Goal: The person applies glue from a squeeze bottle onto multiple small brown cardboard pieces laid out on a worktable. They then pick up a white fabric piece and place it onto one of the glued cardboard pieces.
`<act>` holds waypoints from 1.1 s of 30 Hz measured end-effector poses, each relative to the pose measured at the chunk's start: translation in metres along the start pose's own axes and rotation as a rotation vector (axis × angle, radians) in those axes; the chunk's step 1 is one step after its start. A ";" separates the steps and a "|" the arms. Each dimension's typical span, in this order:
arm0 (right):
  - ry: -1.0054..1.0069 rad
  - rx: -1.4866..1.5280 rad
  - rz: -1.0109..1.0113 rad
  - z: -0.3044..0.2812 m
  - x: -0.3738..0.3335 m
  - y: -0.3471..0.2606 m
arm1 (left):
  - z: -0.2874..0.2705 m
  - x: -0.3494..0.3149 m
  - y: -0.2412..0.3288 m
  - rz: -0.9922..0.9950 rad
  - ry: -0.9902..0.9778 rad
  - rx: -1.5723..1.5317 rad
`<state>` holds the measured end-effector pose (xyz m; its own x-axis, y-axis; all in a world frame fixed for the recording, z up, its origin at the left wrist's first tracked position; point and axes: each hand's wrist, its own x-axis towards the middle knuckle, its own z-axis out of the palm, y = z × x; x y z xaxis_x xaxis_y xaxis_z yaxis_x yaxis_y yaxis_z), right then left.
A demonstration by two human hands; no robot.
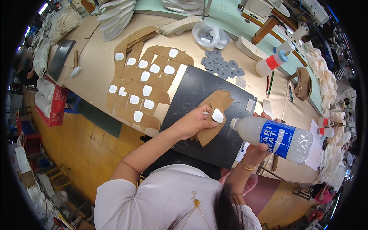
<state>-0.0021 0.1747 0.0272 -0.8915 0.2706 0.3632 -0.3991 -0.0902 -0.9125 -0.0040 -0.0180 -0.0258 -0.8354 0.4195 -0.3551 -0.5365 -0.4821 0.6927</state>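
Left hand (198,120): fingers curled at patch (218,116) on brown piece (209,135); grip unclear
Right hand (255,153): fingers gripping tilted bottle (276,138)

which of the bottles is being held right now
The blue-labelled bottle, gripped by the right hand; others, like the large red-banded bottle, have no hand on them.

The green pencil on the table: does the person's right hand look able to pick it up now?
Probably not: the right hand is wrapped around the plastic bottle and would likely need to put it down first. Nothing appears to lie over the green pencil.
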 end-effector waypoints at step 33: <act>-0.071 0.132 -0.037 0.010 0.006 0.018 | 0.034 -0.014 0.015 0.079 -0.177 0.168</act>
<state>-0.0170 0.1655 0.0151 -0.8867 0.2077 0.4131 -0.4526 -0.2076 -0.8672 0.0038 -0.0049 0.0105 -0.8323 0.5206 -0.1905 -0.4306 -0.3907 0.8136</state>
